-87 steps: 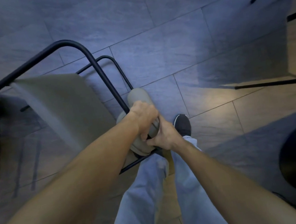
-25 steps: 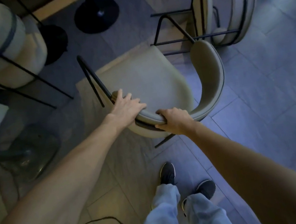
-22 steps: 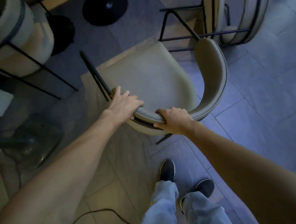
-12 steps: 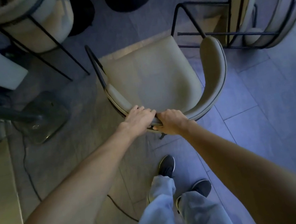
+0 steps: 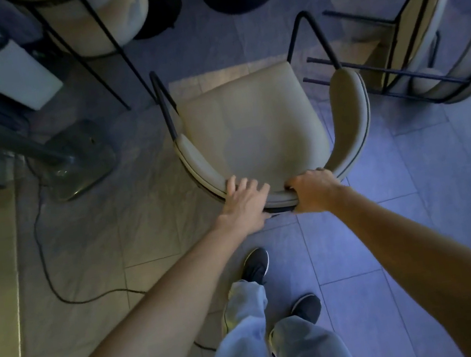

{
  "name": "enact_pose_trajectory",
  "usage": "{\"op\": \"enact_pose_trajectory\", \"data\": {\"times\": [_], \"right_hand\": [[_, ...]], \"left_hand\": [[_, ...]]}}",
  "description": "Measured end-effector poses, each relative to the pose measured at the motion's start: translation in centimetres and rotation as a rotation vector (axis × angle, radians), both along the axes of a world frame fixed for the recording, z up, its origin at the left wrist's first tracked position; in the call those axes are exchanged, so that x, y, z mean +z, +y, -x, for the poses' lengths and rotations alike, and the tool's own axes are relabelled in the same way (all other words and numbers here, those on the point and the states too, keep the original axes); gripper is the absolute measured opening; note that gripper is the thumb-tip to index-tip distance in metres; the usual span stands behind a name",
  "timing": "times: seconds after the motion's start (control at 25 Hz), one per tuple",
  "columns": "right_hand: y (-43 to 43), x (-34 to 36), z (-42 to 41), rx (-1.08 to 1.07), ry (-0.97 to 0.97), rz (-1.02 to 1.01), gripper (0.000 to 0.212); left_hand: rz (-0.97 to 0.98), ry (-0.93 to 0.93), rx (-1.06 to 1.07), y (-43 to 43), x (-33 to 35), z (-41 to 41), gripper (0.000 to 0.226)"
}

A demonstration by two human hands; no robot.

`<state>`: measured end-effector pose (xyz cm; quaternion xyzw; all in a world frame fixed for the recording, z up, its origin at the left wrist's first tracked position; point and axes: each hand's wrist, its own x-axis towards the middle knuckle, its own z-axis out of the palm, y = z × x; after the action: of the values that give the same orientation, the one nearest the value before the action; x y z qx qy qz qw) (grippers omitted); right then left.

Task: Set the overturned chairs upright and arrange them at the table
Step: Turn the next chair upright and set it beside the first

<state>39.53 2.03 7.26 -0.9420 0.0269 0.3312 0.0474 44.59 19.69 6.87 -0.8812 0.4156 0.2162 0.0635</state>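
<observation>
So L hand (image 5: 244, 203) rests, R hand (image 5: 314, 190) prob. grips chair (image 5: 250, 126) backrest.

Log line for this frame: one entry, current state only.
chair: upright on floor | left hand: rests flat on backrest | right hand: grips backrest | second chair: on its side, far right
</observation>
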Motion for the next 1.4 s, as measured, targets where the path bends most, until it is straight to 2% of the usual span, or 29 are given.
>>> {"op": "enact_pose_trajectory", "data": {"times": [0.12,0.28,0.44,0.56,0.76,0.92,1.2,1.4], "right_hand": [[-1.6,-0.3,0.8,0.068,-0.073,0.137,0.041],[-2.8,0.0,0.5,0.099,-0.056,0.054,0.043],[-4.4,0.1,-0.3,0.136,-0.077,0.056,0.044],[-4.6,-0.2,-2.4,0.141,-0.116,0.077,0.046],[-5.0,-0.1,-7.4,0.069,-0.189,0.095,0.036],[-5.7,-0.1,-11.6,0.006,-0.250,0.118,0.040],[-7.7,0.0,-19.4,-0.055,-0.238,0.065,0.043],[-9.8,0.0,-23.9,-0.020,-0.226,0.042,0.044]], "left_hand": [[0.084,-0.036,0.140,-1.5,-0.5,2.3,0.060],[0.126,-0.019,0.138,-1.4,-0.1,2.0,0.053],[0.177,-0.025,0.102,-1.3,-0.3,0.7,0.057],[0.192,0.011,0.085,-1.7,-0.8,-2.5,0.052],[0.219,0.028,0.090,-2.9,-1.7,-8.9,0.048],[0.265,0.017,0.078,-4.0,-2.0,-14.6,0.037],[0.285,0.041,0.064,-6.3,-1.5,-23.0,0.035],[0.236,0.003,0.066,-8.3,-1.2,-27.4,0.036]]}}
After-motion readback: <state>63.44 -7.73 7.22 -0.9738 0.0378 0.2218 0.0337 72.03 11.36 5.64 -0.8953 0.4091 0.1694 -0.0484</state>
